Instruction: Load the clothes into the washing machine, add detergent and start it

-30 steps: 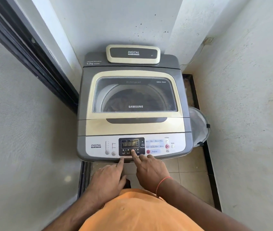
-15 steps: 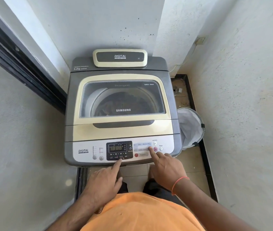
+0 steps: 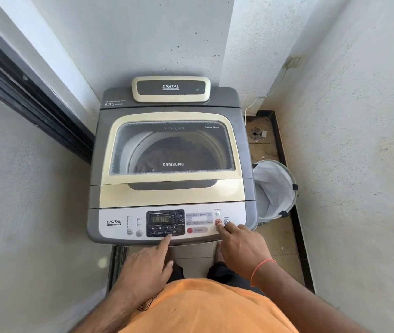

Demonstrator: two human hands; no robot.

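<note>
Both hands at the washer [image 3: 172,150] panel [image 3: 119,223]: left hand [image 3: 143,267] forefinger on the Spin key, right hand [image 3: 244,248] forefinger by the red button [image 3: 218,222]; other fingers curled, grasping nothing.

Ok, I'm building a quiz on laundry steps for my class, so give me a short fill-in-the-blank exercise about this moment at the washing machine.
1. The lid of the washing machine is ____.
2. The right hand points its index finger at the ____ round button beside the Power button.
3. The left hand touches the panel below the lit ____.
4. The white laundry basket stands on the floor to the machine's ____.

Missing words: closed; red; display; right
</note>
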